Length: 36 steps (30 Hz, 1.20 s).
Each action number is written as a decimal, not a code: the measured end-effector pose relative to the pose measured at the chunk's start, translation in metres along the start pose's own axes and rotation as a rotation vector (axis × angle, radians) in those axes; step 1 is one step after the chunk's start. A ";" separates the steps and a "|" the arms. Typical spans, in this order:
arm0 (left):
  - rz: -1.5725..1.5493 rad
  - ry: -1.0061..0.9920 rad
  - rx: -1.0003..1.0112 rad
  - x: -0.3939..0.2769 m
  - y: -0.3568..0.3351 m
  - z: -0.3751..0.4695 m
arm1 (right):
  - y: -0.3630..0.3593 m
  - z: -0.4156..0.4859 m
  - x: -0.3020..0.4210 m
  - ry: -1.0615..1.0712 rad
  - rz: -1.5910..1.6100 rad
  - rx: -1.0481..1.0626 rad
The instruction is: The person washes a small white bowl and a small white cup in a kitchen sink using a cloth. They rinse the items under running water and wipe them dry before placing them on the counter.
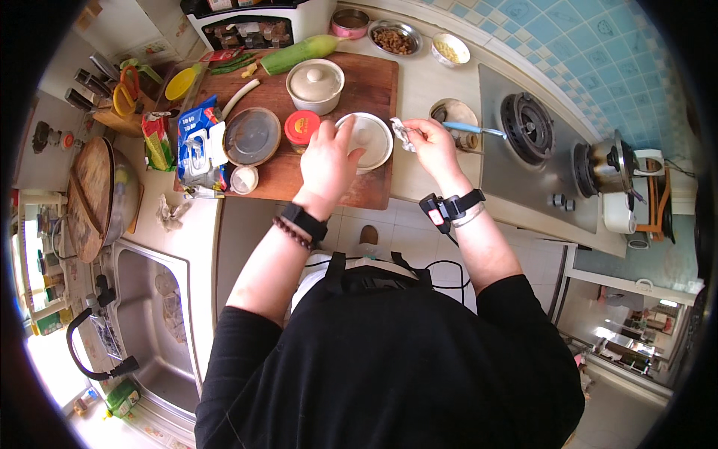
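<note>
My left hand (pixel 331 163) is over the left edge of a white lidded pot (pixel 377 140), fingers apart; whether it touches the lid I cannot tell. My right hand (pixel 432 147) pinches a crumpled wipe or tissue (pixel 403 134) just right of that pot. Beside my left fingers stands a jar with a red lid (pixel 302 124). Behind it is a cream lidded pot (pixel 315 90). A round container with a dark lid (pixel 252 136), a small white-lidded jar (pixel 244 179) and a blue pack of wipes (pixel 197 149) are on the left, around the wooden cutting board (pixel 370 78).
A green gourd or radish (pixel 303 53) lies at the board's back. Bowls of brown pieces (pixel 394 41) and pale chopped food (pixel 450 49) stand behind. A gas hob (pixel 527 129) with a pot (pixel 608 165) is right; a knife block (pixel 115 118) and steel sink (pixel 157 325) are left.
</note>
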<state>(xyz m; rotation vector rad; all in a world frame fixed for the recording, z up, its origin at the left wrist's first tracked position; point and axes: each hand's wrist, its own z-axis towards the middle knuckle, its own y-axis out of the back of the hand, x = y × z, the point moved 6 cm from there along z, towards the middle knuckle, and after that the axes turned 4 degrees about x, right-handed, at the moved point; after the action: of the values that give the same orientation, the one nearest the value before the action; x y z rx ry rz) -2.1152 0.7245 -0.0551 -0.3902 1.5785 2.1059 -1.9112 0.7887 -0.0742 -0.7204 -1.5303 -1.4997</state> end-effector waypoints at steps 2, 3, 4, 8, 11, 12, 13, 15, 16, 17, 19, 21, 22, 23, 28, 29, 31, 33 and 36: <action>-0.026 -0.248 -0.116 -0.011 0.008 0.015 | -0.002 0.000 0.008 0.062 -0.236 -0.025; -0.051 -0.232 0.005 -0.009 -0.001 0.021 | -0.003 0.002 0.015 0.129 -0.293 -0.068; -0.104 -0.200 0.067 -0.006 -0.006 0.025 | -0.007 0.004 0.020 0.149 -0.352 -0.036; -0.297 -0.095 0.136 0.004 -0.023 0.027 | -0.025 0.004 0.038 0.310 -0.518 0.057; -0.372 -0.076 0.097 0.008 -0.026 0.023 | -0.035 0.007 0.040 0.322 -0.622 0.170; -0.389 -0.078 0.085 0.009 -0.027 0.022 | -0.035 0.008 0.042 0.363 -0.648 0.159; -0.390 -0.090 0.083 0.009 -0.027 0.022 | -0.037 0.010 0.043 0.378 -0.683 0.183; -0.391 -0.114 0.078 0.009 -0.028 0.023 | -0.040 0.011 0.043 0.397 -0.764 0.215; -0.399 -0.107 0.081 0.010 -0.028 0.023 | -0.040 0.011 0.043 0.402 -0.807 0.222; -0.407 -0.100 0.085 0.010 -0.029 0.023 | -0.042 0.008 0.046 0.440 -0.829 0.229; -0.403 -0.095 0.083 0.011 -0.029 0.024 | -0.042 0.003 0.046 0.391 -0.874 0.259; -0.379 -0.094 0.078 0.011 -0.030 0.024 | -0.045 -0.006 0.047 0.387 -0.896 0.308; -0.385 -0.096 0.077 0.012 -0.030 0.024 | -0.047 -0.011 0.048 0.393 -0.903 0.342; -0.392 -0.097 0.077 0.012 -0.030 0.025 | -0.049 -0.015 0.049 0.403 -0.903 0.379; -0.415 -0.100 0.066 0.014 -0.030 0.026 | -0.061 -0.025 0.051 0.342 -0.750 0.399; -0.417 -0.094 0.069 0.014 -0.030 0.026 | -0.064 -0.026 0.048 0.286 -0.699 0.400; -0.420 -0.082 0.075 0.015 -0.031 0.027 | -0.073 -0.032 0.053 0.296 -0.525 0.335; -0.417 -0.069 0.081 0.015 -0.032 0.027 | -0.077 -0.037 0.053 0.273 -0.440 0.295; -0.460 -0.049 0.130 0.017 -0.034 0.028 | -0.071 -0.041 0.056 0.374 -0.551 0.295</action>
<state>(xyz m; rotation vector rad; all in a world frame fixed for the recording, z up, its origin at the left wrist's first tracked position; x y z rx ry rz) -2.1103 0.7621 -0.0830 -0.5879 1.4248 1.6440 -1.9919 0.7313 -0.0633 0.1701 -1.6732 -1.6272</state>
